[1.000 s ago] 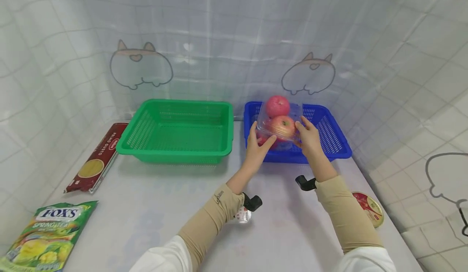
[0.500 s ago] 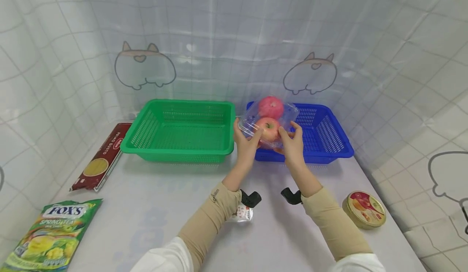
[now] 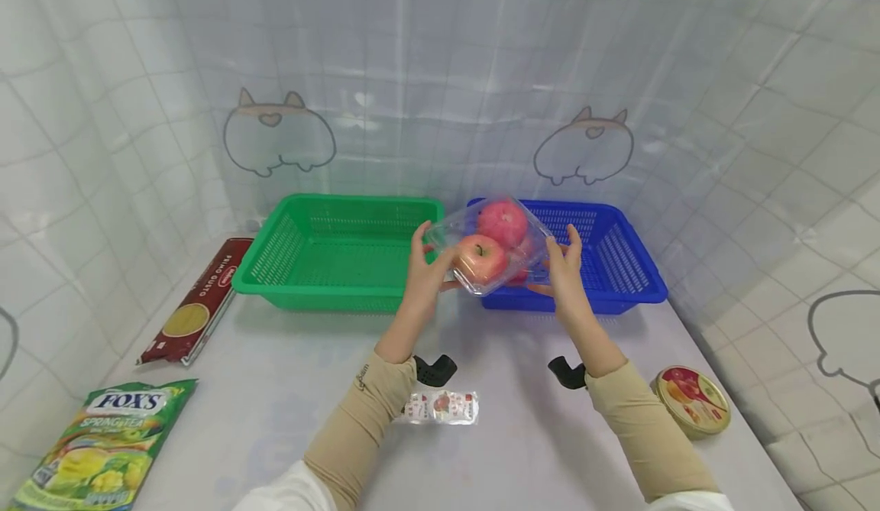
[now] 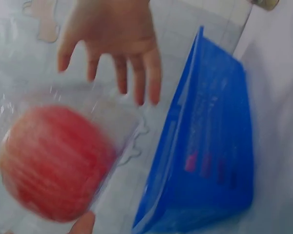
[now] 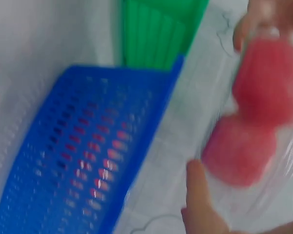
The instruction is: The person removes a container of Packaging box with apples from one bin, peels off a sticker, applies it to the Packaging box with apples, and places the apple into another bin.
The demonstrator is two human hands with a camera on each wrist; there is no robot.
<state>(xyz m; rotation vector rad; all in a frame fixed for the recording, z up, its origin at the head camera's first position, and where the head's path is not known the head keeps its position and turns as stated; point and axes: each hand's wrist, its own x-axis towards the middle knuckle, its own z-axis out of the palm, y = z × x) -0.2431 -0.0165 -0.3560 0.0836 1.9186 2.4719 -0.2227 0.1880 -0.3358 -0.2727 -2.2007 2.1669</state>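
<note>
Head view: I see both grips clasping the apple pack (image 3: 491,247) above the counter's (image 3: 289,389) far edge.
Left hand (image 3: 422,266): fingers curled on pack's left end.
Right hand (image 3: 565,270): fingers curled on its right end.

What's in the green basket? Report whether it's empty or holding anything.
Empty. The head view shows only the bare mesh floor of the green basket; the pack of apples is held in the air beside it.

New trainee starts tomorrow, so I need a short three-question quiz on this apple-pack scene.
1. True or false: both hands hold the clear apple pack.
2. Which basket lies under the right hand: A green, B blue?
3. Name the flat round thing beside the right sleeve.

Key: 1 true, the left hand grips the other end. 2 B. 3 The round tin.
</note>
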